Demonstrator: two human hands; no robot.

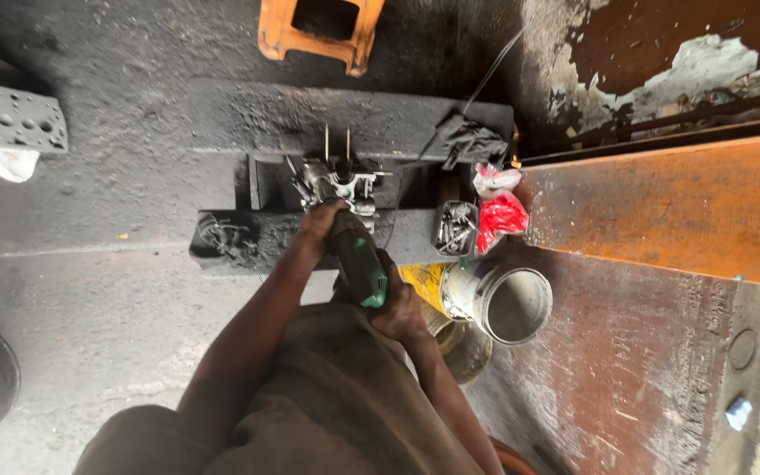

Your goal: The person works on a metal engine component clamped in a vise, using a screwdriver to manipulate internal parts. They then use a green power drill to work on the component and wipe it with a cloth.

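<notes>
I hold a green and black power tool (359,259) in both hands. My left hand (320,222) grips its front end near the head. My right hand (398,308) is wrapped around the rear of the green body. The tool's head meets a small metal part (338,180) with shiny fittings, which rests on dark, greasy blocks (274,230) on the ground. Two thin rods stick up behind the part.
A small open box of bolts (456,227) and a red plastic bag (500,215) lie right of the blocks. An open metal tin (512,303) lies on its side beside a yellow can (424,283). A dark rag (468,141), an orange stool (318,31) and a rusty orange beam (661,211) surround the spot.
</notes>
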